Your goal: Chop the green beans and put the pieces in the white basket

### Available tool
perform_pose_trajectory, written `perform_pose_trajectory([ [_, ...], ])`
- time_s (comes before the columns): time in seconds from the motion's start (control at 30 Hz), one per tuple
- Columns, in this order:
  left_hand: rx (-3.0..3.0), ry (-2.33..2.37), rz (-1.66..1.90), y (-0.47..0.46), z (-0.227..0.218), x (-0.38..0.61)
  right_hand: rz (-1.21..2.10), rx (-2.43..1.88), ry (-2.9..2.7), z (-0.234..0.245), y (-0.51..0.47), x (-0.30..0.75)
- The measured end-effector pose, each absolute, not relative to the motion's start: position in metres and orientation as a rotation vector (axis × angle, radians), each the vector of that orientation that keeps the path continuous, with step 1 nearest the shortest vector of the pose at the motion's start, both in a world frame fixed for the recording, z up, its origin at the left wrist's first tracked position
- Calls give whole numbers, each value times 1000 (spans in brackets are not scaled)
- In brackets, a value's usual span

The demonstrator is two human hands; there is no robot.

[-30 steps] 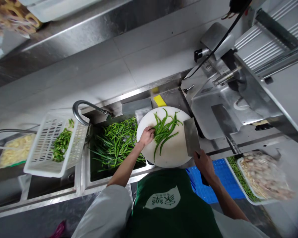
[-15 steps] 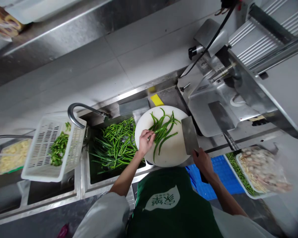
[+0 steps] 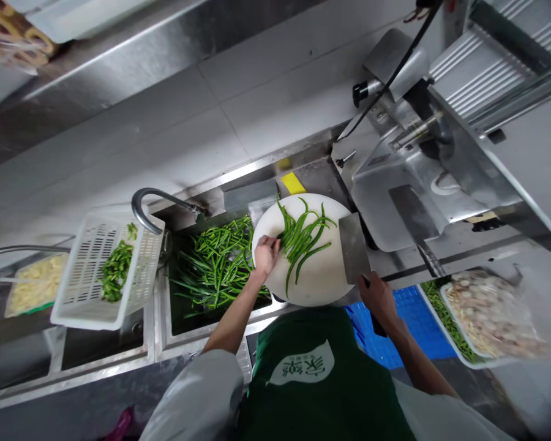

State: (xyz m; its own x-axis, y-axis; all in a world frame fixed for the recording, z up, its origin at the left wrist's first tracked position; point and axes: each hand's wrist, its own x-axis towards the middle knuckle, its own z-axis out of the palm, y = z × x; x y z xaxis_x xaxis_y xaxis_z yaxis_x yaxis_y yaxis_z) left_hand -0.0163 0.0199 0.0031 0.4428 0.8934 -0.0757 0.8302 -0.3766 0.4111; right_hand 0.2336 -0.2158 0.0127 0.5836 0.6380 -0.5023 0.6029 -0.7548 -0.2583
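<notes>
Gripping the cleaver [image 3: 354,248] at three o'clock on the board [image 3: 325,280], your right hand [image 3: 377,298] could nick your left hand [image 3: 266,255], curled at nine, its hold unclear, if the green peppers [image 3: 297,241] mid-board roll.

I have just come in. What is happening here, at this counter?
A person in a green apron has the left hand at one end of some long green peppers on a round white board. The right hand holds a cleaver, its blade apart from them. More peppers lie in the sink; green pieces sit in a white basket.
</notes>
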Motion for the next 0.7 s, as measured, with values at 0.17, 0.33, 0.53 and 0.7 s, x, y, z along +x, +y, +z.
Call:
perform_pose_trajectory([
  [0.17, 2236, 1507, -436, -38, 13, -8, 895, -2763, -1076, 10, -216, 233],
  [0.33, 2158, 1566, -372, -58, 16, -27, 905, -2763, -1091, 13, -215, 233],
  [0.53, 2191, 1501, -440, -59, 21, -34, 893, -2757, -1099, 17, -214, 235],
  [0.7, 2659, 1458, -86, -25, 79, -68, 896, -2746, -1086, 15, -215, 233],
])
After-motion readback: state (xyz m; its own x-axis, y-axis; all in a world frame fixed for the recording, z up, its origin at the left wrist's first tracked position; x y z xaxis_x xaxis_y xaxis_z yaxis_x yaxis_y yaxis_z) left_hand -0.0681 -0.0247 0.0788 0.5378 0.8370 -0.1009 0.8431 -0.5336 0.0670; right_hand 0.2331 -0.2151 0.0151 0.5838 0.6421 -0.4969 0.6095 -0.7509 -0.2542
